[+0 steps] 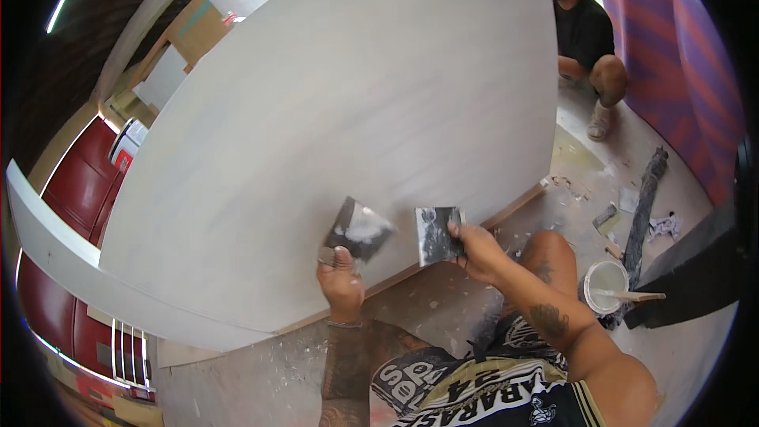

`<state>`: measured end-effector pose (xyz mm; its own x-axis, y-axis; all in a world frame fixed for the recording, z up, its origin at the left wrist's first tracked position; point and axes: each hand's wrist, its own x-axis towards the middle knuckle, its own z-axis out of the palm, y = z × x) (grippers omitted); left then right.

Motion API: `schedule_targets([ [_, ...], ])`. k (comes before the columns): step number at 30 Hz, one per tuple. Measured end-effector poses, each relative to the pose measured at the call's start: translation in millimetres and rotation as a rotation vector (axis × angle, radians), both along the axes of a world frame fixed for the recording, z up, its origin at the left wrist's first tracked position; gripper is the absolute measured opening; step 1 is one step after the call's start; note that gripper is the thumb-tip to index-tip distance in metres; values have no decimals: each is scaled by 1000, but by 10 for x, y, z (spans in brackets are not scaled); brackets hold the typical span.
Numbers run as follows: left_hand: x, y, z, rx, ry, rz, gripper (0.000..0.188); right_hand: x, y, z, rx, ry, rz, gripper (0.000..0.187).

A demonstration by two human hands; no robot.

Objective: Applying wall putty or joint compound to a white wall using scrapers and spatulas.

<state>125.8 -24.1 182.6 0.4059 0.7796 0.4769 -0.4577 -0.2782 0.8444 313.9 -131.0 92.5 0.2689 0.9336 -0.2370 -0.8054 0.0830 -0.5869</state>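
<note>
A large pale grey-white panel stands in front of me, its surface streaked with faint smears. My left hand is closed on a dark, square-bladed putty knife with a lump of white paste on its face. In my right hand I grip a second flat, dark scraper, smeared with white along its blade. The two blades are close together but apart, both near the panel's lower part. Whether either blade touches the panel, I cannot tell.
At my right stands a white bucket with a wooden stick across it. A dark rolled strip and scraps lie on the floor. Beyond the panel's right edge a person in black squats beside a purple-red patterned sheet.
</note>
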Motion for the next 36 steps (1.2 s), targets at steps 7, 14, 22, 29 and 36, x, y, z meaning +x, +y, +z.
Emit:
schedule_targets([
  [7,462,216,-198,1228,734,65,54,593,-160,635,419,427,-26,28],
  [14,248,54,-846,680,808,-65,44,1988,277,1505,73,-1114,-1143,38],
  [22,100,130,-1077,352,847,-20,38,1160,1009,1428,83,-1620,-1263,48],
  [29,-38,119,-1079,407,781,17,39,2261,568,1546,-9,-1370,-1321,42],
  [36,-526,218,-1271,198,873,110,41,1354,1115,1751,130,-1476,-1502,47],
])
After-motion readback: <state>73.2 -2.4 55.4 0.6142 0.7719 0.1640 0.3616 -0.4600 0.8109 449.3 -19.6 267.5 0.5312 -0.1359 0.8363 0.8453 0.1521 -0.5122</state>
